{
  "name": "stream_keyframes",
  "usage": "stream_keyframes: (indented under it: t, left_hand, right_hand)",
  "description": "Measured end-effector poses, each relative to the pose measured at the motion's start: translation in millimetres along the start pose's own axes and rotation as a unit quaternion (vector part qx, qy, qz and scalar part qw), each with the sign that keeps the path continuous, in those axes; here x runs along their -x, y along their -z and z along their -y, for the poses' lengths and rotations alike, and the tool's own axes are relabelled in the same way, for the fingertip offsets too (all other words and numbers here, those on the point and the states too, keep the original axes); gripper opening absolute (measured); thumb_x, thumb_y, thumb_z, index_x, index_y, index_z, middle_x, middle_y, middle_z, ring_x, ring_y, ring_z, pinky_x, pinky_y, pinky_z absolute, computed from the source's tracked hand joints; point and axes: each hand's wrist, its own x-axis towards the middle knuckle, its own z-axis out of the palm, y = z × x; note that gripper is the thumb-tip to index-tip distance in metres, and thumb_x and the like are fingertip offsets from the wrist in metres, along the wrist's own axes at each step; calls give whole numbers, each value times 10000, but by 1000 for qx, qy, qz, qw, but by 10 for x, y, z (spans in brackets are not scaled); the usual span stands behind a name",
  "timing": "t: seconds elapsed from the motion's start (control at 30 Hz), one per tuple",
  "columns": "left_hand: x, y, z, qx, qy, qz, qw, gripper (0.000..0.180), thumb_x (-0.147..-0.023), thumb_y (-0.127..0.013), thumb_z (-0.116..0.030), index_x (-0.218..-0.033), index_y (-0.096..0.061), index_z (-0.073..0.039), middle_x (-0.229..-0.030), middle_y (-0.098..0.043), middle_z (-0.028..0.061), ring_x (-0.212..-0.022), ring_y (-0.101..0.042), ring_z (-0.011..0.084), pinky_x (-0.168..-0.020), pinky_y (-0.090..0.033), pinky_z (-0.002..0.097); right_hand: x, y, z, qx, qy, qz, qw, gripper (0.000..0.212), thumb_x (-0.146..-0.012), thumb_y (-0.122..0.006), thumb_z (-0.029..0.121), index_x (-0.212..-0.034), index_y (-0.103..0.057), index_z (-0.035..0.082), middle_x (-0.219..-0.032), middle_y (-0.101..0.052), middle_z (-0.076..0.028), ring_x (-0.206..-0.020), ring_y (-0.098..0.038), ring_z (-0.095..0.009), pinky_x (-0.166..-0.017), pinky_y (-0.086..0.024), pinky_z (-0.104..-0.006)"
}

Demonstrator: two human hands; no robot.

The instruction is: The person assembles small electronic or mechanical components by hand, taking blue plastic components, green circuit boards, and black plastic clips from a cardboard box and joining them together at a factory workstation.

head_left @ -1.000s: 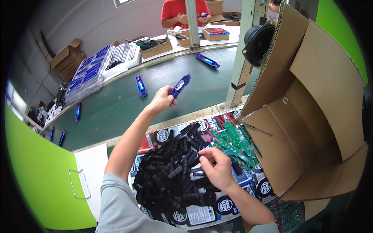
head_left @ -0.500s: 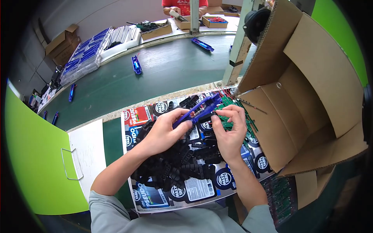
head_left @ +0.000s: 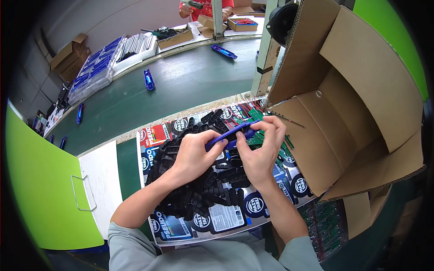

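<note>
A long, narrow blue plastic housing (head_left: 221, 138) is held above the work surface, tilted with its far end up to the right. My left hand (head_left: 195, 152) grips its near end between thumb and fingers. At the other end, my right hand (head_left: 260, 156) is closed around the housing, its thumb by a small black part (head_left: 247, 132) at the housing's open side. Whether that part is seated inside cannot be made out. Below my hands lies a heap of black ribbed plastic pieces (head_left: 194, 198). Green circuit boards with red wires (head_left: 257, 115) lie beyond my right hand.
A large open cardboard box (head_left: 325, 135) stands close on the right, beside a metal post (head_left: 266, 67). Ahead runs a green conveyor belt (head_left: 181, 83) carrying several blue housings. A lime-green panel (head_left: 40, 180) rises at left. Across the belt, a person in red (head_left: 205, 11) handles something.
The blue housing has been rolled so its side edge faces me more. My right thumb and fingers have closed in around its far end with the black part. The view has shifted slightly.
</note>
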Motion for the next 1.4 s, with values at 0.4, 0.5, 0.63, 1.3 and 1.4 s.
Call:
stream_keyframes:
  t: [0.4,0.5,0.63,1.3,1.4]
  left_hand:
    - [118,95,8,2,9,-18,1000,169,-967,-673,-113,-1035,-730,31,-710,-695,32,-592,-601,65,-532,-466,256]
    - [141,232,-15,99,93,-2,991,189,-992,-647,-142,-1014,-723,29,-708,-678,11,-526,-548,36,-478,-422,213]
    - [247,390,28,155,128,8,979,215,-1009,-635,-174,-1042,-709,25,-733,-683,15,-520,-535,30,-473,-410,203]
    - [660,505,84,240,107,-5,965,237,-1023,-599,-150,-1208,-623,-5,-805,-675,20,-541,-554,35,-469,-415,191]
    - [661,492,120,287,139,7,948,215,-1027,-595,-159,-1179,-626,-10,-824,-675,28,-544,-559,45,-477,-421,197]
  right_hand:
    - [-131,101,-109,-291,-209,164,919,400,-857,-809,83,-1193,-603,19,-987,-678,-24,-857,-611,-74,-715,-472,-240]
    - [-216,249,-152,-321,-204,95,920,376,-921,-754,153,-1230,-600,4,-970,-676,-27,-843,-600,-66,-735,-456,-231]
    - [-426,487,-211,-224,-190,42,955,211,-930,-728,128,-1080,-677,-10,-900,-701,-49,-796,-632,-99,-696,-495,-270]
    - [-866,-397,-655,375,39,416,828,164,-865,-633,41,-939,-777,15,-1005,-738,-233,-979,-735,-381,-808,-600,-478]
    - [-883,-332,-598,372,64,415,828,165,-858,-629,9,-967,-754,10,-962,-742,-222,-964,-737,-378,-800,-602,-482]
